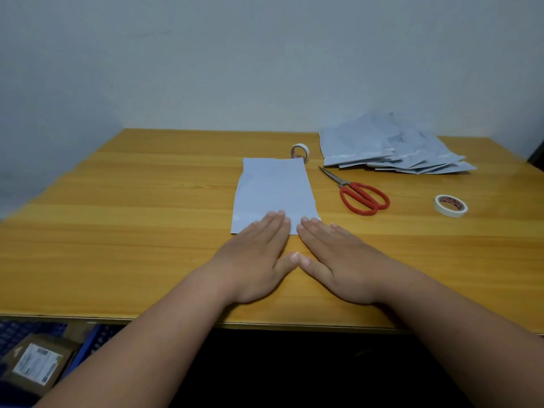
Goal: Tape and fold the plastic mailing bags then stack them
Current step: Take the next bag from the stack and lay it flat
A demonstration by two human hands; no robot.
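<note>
One pale blue-white mailing bag (273, 189) lies flat in the middle of the wooden table (132, 201). My left hand (256, 254) lies flat with straight fingers, its fingertips on the bag's near edge. My right hand (335, 257) lies flat beside it, fingertips touching the bag's near right corner, thumbs almost meeting. A loose pile of several mailing bags (391, 145) sits at the back right. One tape roll (300, 151) stands just behind the flat bag. A second tape roll (451, 205) lies at the right.
Red-handled scissors (357, 192) lie shut right of the flat bag, blades pointing away. A wall stands behind the table. Below the table's front left edge sit a brown labelled parcel (35, 363) and blue crates (17, 334).
</note>
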